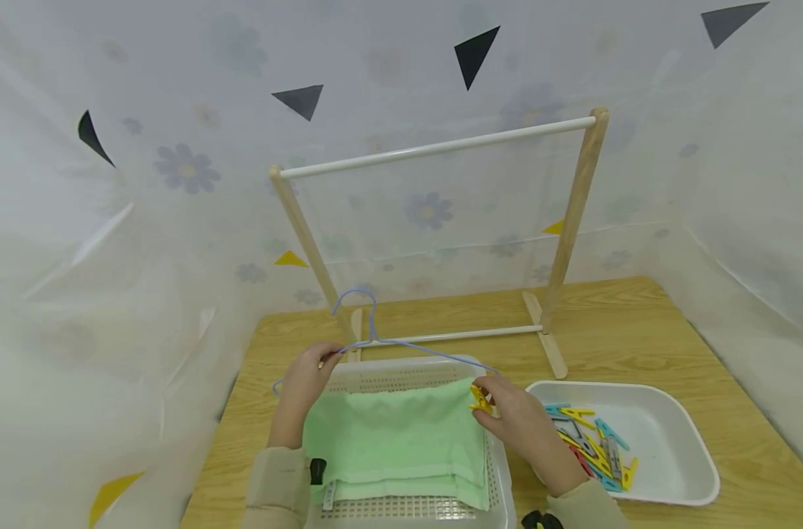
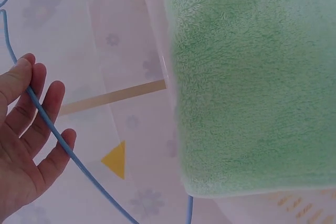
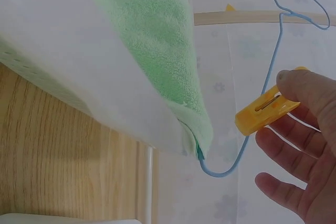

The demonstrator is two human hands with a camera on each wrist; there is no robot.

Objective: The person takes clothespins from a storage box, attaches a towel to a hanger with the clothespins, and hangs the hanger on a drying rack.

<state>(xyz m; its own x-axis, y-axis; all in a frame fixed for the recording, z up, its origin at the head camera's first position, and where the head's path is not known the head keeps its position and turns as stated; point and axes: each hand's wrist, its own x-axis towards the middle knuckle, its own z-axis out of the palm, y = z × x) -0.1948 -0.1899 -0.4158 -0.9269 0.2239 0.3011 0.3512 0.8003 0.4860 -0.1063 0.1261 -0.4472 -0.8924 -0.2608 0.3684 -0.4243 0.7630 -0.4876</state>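
My left hand (image 1: pixel 306 375) pinches the wire of a blue clothes hanger (image 1: pixel 373 312) between thumb and fingers, left of its hook. A light green towel (image 1: pixel 394 433) hangs folded over the hanger's lower bar, above a basket. The hanger's curved corner pokes out past the towel's edge in the right wrist view. Between thumb and fingers, my right hand (image 1: pixel 516 415) holds a yellow clothespin (image 3: pixel 265 111), which overlaps the hanger wire in that view. In the head view the clothespin is right at the towel's upper right corner.
The white perforated basket (image 1: pixel 503 470) stands on the wooden table (image 1: pixel 639 323). A white tray (image 1: pixel 679 448) with several coloured clothespins (image 1: pixel 593 444) is to the right. Behind stands a wooden rack with a white rod (image 1: pixel 441 149), before a flowered curtain.
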